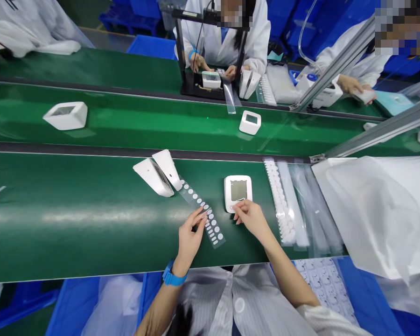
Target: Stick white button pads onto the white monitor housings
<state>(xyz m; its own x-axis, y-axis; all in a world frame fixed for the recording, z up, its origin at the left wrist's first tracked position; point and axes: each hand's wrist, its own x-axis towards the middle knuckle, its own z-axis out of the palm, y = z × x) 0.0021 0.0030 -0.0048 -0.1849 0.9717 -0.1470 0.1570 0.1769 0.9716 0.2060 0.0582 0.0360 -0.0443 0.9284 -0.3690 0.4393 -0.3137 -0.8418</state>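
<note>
A small white device with a grey screen lies flat on the green bench in front of me. My right hand pinches at its near edge, fingers closed on something too small to name. My left hand rests on a clear strip of round white stickers, fingertips pressing one dot near the strip's middle. The strip runs diagonally from two white device housings down towards me.
Clear strips of white dots and white plastic bags lie to the right. Beyond is a green conveyor carrying white devices. Across it, other people in white coats work at a black fixture.
</note>
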